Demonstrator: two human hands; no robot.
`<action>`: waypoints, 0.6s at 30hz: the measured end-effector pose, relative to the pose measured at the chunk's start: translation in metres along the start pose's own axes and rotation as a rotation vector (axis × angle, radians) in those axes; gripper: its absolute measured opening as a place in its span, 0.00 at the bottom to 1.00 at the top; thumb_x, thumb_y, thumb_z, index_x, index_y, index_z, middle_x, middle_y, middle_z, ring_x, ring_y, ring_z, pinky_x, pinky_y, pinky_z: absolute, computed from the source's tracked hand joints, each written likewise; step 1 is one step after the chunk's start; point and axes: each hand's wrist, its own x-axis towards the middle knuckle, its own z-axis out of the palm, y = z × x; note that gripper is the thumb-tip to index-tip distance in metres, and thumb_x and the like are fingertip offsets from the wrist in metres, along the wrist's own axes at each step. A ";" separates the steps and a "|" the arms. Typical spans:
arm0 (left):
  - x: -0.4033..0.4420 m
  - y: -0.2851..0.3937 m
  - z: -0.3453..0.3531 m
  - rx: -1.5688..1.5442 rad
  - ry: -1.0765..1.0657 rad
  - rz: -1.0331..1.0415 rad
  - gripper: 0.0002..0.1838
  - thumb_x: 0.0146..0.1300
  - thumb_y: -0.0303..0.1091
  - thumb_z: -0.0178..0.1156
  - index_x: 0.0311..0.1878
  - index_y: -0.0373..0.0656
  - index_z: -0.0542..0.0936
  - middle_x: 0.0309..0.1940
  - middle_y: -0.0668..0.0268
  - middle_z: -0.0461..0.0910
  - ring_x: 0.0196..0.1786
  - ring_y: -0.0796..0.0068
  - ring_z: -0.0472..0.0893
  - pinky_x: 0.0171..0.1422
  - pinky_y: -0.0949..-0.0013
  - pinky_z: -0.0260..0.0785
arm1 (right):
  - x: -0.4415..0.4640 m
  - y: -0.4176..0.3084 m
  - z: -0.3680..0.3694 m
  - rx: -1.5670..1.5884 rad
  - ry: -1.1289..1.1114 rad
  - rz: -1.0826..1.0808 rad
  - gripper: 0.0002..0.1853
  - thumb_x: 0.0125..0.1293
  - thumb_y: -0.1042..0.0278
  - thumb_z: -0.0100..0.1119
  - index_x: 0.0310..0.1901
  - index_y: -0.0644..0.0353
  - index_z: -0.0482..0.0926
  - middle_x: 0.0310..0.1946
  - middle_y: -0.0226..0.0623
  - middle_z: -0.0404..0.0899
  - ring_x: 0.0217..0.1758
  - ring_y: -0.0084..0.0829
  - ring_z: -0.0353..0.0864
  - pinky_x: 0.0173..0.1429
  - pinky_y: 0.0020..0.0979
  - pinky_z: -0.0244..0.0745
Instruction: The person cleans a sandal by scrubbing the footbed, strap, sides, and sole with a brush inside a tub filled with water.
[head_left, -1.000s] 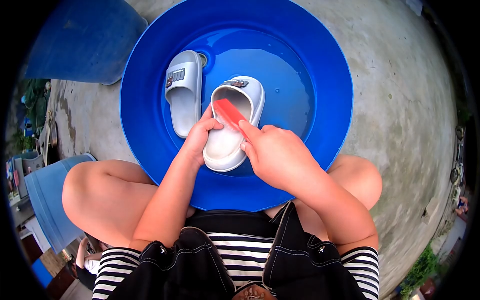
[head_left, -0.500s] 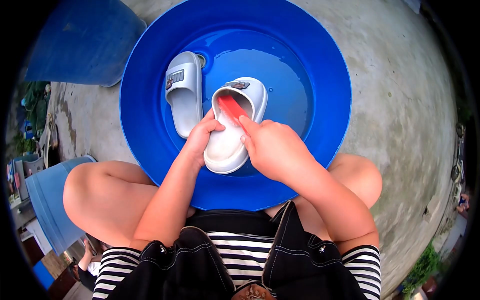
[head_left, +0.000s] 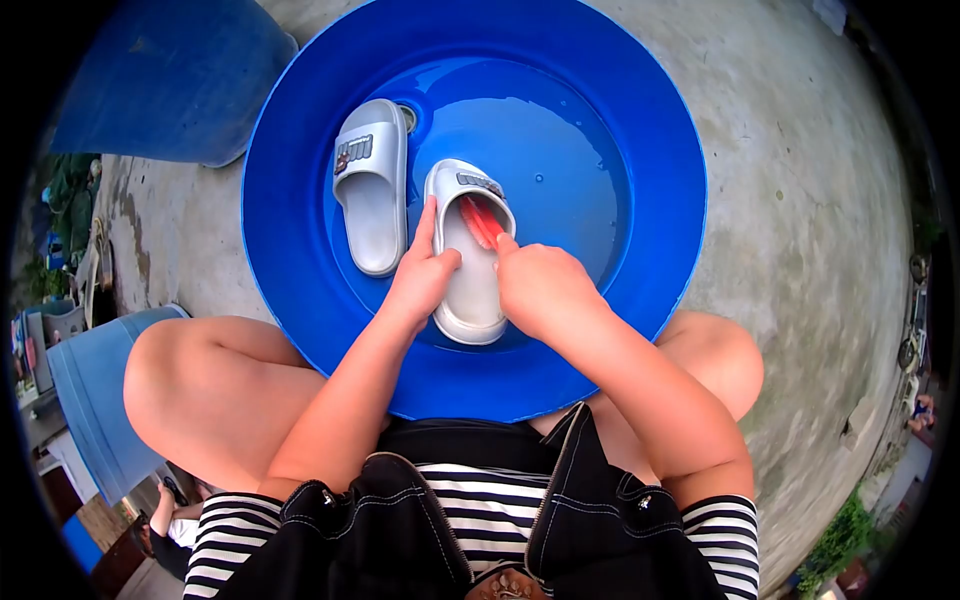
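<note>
A white slide sandal (head_left: 472,295) with a grey patch on its strap is held over the blue basin (head_left: 670,200). My left hand (head_left: 425,275) grips its left edge, thumb on the footbed and index finger along the side. In my right hand (head_left: 545,285) is a red brush (head_left: 484,222), its head reaching in under the strap; the bristles are mostly hidden. A second slide sandal (head_left: 372,215), matching the first, lies to the left inside the basin. Shallow water (head_left: 540,130) covers the basin's bottom.
A large blue barrel (head_left: 170,80) stands on the concrete floor (head_left: 780,200) at upper left. By my left knee is a lighter blue bucket (head_left: 105,400). Another person (head_left: 175,525) is partly visible at lower left.
The held sandal has turned more upright and its toe has shifted left. The brush has moved further under the strap and rolled. My left index finger now extends along the sandal's side.
</note>
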 end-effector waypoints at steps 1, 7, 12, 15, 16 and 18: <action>0.000 -0.001 0.000 0.091 -0.003 -0.027 0.49 0.63 0.27 0.54 0.87 0.53 0.47 0.74 0.47 0.70 0.67 0.59 0.77 0.71 0.66 0.68 | 0.004 0.000 0.003 0.006 -0.013 -0.002 0.25 0.80 0.64 0.43 0.69 0.73 0.71 0.41 0.56 0.87 0.46 0.53 0.88 0.51 0.51 0.81; 0.004 -0.017 -0.003 0.168 0.055 0.072 0.49 0.64 0.30 0.54 0.87 0.57 0.46 0.68 0.41 0.75 0.65 0.50 0.80 0.70 0.60 0.70 | -0.010 -0.012 -0.009 -0.022 -0.077 -0.017 0.24 0.79 0.65 0.44 0.68 0.74 0.71 0.41 0.55 0.88 0.46 0.54 0.88 0.53 0.51 0.82; -0.003 -0.010 0.004 0.309 0.058 0.100 0.48 0.64 0.31 0.53 0.87 0.55 0.47 0.65 0.37 0.77 0.64 0.44 0.81 0.70 0.57 0.71 | 0.015 -0.001 0.008 0.008 0.007 0.033 0.24 0.79 0.65 0.43 0.66 0.77 0.72 0.41 0.58 0.87 0.46 0.54 0.89 0.53 0.51 0.82; -0.001 -0.011 -0.001 0.337 0.075 0.131 0.48 0.63 0.31 0.53 0.87 0.55 0.46 0.64 0.36 0.77 0.64 0.41 0.80 0.70 0.55 0.70 | 0.008 -0.008 0.006 0.010 -0.020 0.018 0.23 0.76 0.69 0.44 0.65 0.78 0.71 0.41 0.60 0.87 0.46 0.54 0.89 0.52 0.51 0.82; -0.003 -0.007 -0.001 0.395 0.101 0.148 0.48 0.63 0.31 0.53 0.87 0.54 0.46 0.64 0.36 0.77 0.64 0.41 0.80 0.70 0.55 0.70 | 0.000 -0.011 0.001 0.014 -0.062 -0.022 0.24 0.73 0.71 0.45 0.65 0.78 0.71 0.41 0.60 0.87 0.46 0.55 0.89 0.52 0.50 0.83; -0.003 -0.007 0.000 0.452 0.125 0.158 0.49 0.63 0.32 0.53 0.87 0.53 0.45 0.64 0.36 0.77 0.64 0.40 0.80 0.70 0.54 0.70 | -0.014 -0.016 -0.011 0.008 -0.139 -0.054 0.25 0.67 0.76 0.47 0.64 0.79 0.70 0.41 0.60 0.87 0.46 0.55 0.89 0.51 0.50 0.83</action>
